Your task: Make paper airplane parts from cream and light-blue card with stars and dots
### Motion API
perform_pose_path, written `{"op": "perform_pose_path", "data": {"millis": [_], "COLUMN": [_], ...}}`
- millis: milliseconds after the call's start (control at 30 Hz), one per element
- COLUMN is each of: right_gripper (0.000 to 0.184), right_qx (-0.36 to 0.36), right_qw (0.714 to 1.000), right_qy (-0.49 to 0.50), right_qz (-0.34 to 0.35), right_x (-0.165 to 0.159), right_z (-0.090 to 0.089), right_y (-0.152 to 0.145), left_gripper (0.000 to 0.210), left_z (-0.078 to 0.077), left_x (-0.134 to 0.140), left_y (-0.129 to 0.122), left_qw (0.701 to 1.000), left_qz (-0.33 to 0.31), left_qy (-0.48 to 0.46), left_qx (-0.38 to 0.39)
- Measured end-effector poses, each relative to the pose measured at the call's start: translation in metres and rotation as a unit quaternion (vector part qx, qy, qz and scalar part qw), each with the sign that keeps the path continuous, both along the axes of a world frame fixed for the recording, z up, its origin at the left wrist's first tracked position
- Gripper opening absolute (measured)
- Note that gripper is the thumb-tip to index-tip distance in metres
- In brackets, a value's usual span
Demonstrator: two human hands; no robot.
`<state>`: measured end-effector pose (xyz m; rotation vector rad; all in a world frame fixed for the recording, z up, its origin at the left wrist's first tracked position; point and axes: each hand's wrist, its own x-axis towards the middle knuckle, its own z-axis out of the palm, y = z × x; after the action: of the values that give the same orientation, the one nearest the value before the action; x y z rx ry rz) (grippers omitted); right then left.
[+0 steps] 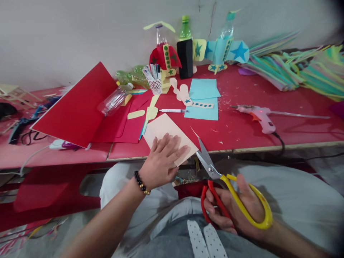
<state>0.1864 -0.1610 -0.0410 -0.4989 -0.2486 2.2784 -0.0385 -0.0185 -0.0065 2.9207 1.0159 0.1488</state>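
Observation:
My left hand [163,157] lies flat with fingers spread on a pale peach sheet of paper [158,127] at the table's front edge. A pair of scissors [228,179], with one yellow and one red handle, is in my right hand [242,208], fingers through the loops. Their blades are parted near the sheet's right corner, and a thin paper sliver stands by the upper blade tip. Just beyond the sheet lie a pen [173,110], light blue paper [205,109] and peach cut-outs [185,94] with blue dots and a star.
A glue gun [260,116] with its cord lies at the right. Bottle planes stand along the wall: red [161,53], green-capped [185,28] and blue [224,46]. A pen cup [155,85], a clear bottle [114,100] and a large red board [80,104] are at the left.

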Motion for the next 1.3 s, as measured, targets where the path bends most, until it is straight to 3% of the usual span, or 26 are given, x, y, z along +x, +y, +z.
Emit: {"op": "perform_pose_path", "data": {"millis": [167,300,867,1067,1300], "right_gripper": [0.096,0.098,0.097,0.100,0.100], "right_qx": [-0.018,-0.021,-0.038,-0.067,-0.011], "right_qw": [1.000,1.000,0.998,0.998,0.997], "right_qy": [0.010,0.019,0.041,0.009,-0.063], "right_qz": [-0.004,-0.007,0.012,0.012,0.049], "right_x": [-0.003,-0.002,0.021,0.041,0.047], "right_z": [0.000,-0.002,-0.007,0.002,0.004], "right_y": [-0.001,-0.003,-0.003,-0.002,-0.013], "left_gripper": [0.052,0.045,0.046,0.046,0.056], "left_z": [-0.007,-0.010,-0.006,-0.003,-0.001], "left_x": [0.000,-0.003,-0.010,-0.014,-0.019], "left_y": [-0.003,-0.001,0.007,0.009,0.012], "left_qw": [0.999,0.999,0.998,0.997,0.994], "left_qz": [-0.033,-0.032,-0.052,-0.058,-0.070], "left_qy": [-0.020,-0.034,-0.030,-0.033,-0.055], "left_qx": [0.015,0.019,-0.021,-0.029,-0.070]}}
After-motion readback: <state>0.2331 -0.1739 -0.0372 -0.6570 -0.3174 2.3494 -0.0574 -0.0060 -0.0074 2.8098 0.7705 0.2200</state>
